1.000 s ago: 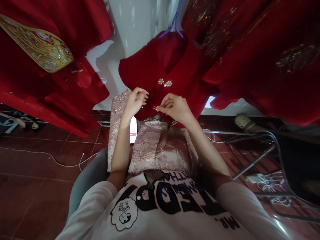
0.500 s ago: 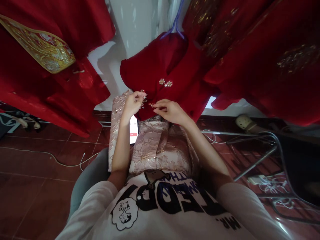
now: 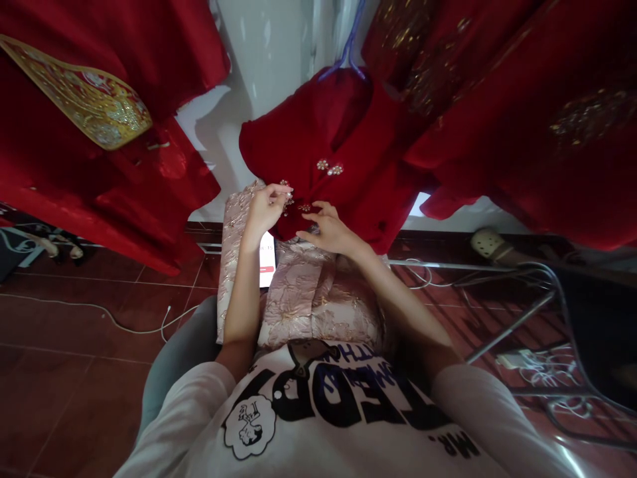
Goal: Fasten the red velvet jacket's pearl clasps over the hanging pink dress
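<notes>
A red jacket (image 3: pixel 343 133) hangs on a blue hanger (image 3: pixel 352 46) in front of me, its lower part reaching towards my lap. Two flower-shaped ornaments with pearls (image 3: pixel 330 168) sit on its front. Lower down, the thumb and fingers of my left hand (image 3: pixel 266 209) pinch a beaded pearl ornament (image 3: pixel 288 198) at the jacket's edge. Close to that, a small flower ornament (image 3: pixel 304 208) lies on the red cloth. My right hand (image 3: pixel 328 231) is just beside it, fingers apart, with nothing visible in them.
Pink brocade cloth (image 3: pixel 293 305) covers my lap, with a lit phone (image 3: pixel 267 259) on it. Other red garments (image 3: pixel 164 166) hang on both sides. At right are a metal-framed chair (image 3: pixel 572 318), a clog shoe (image 3: pixel 490 243) and tangled cables (image 3: pixel 542 365); a white cord (image 3: pixel 114 322) crosses the floor at left.
My right hand has let go of the small flower ornament and drawn slightly down, its fingers spreading. My left hand keeps its pinch in nearly the same place.
</notes>
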`<state>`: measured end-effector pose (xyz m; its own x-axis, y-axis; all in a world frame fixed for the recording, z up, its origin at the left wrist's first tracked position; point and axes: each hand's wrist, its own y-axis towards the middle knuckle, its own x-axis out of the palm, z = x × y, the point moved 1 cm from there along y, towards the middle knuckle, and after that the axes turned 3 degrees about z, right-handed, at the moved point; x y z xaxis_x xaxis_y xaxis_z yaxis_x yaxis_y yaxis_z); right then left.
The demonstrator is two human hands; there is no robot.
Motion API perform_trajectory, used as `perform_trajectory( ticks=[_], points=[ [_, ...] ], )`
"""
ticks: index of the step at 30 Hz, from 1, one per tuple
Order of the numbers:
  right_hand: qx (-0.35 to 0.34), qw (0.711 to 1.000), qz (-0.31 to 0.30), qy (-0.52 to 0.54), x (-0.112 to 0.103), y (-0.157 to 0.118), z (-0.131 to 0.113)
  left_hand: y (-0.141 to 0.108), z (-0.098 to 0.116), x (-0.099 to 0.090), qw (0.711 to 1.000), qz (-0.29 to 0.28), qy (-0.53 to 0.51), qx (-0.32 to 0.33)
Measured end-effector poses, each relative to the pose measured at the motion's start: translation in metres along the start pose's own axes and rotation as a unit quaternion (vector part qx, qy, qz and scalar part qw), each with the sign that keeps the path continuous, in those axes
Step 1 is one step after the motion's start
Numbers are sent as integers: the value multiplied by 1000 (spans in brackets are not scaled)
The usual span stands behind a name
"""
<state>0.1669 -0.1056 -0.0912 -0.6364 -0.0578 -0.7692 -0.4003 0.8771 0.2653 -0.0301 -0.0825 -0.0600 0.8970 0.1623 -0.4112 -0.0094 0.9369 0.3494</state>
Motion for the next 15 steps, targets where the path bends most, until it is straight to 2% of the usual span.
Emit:
perform_trajectory(
  ticks=[3,5,9,15],
  points=[
    [-6,1000,19,22,12,3,1,1,-1,0,1000,2,9,3],
    [7,998,20,62,12,3,1,1,-2,0,1000,3,13,9],
    [34,985,-14,167,-6,2,-4,1,-2,1,1000,12,17,24],
    [-27,972,-35,230,-38,-1,-15,2,-3,1,1000,20,16,18]
  ],
)
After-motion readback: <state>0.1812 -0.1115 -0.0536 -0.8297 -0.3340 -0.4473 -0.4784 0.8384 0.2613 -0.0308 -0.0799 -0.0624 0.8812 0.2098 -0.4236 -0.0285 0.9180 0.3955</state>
